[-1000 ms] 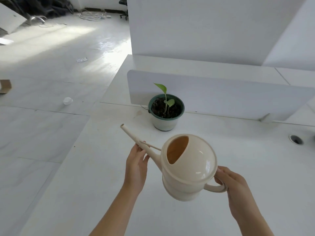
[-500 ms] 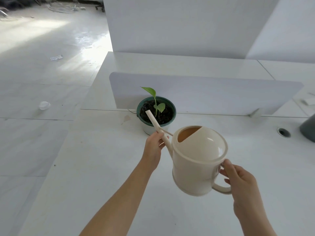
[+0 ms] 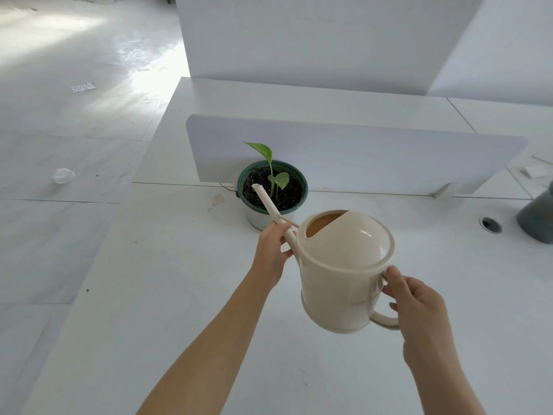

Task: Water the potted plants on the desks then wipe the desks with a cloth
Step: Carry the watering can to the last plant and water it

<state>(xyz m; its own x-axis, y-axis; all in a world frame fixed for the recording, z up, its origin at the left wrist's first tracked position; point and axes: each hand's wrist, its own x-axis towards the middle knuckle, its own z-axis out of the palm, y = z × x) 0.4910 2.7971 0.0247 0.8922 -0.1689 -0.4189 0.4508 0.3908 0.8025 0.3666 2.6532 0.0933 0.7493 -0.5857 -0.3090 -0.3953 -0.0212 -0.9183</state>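
Right hand (image 3: pixel 419 307), lower right of frame: fingers curled around the handle of the cream watering can (image 3: pixel 344 271), held above the white desk (image 3: pixel 167 310). Left hand (image 3: pixel 272 250), centre: pinches the base of the spout. Can tilted; spout tip sits over the soil of the green potted plant (image 3: pixel 273 191), centre, against the low divider panel (image 3: pixel 389 157). Grey container (image 3: pixel 538 217) at right edge.

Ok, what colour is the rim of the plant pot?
Dark green rim on the plant pot, whose lower wall is pale; only the head view shows it.
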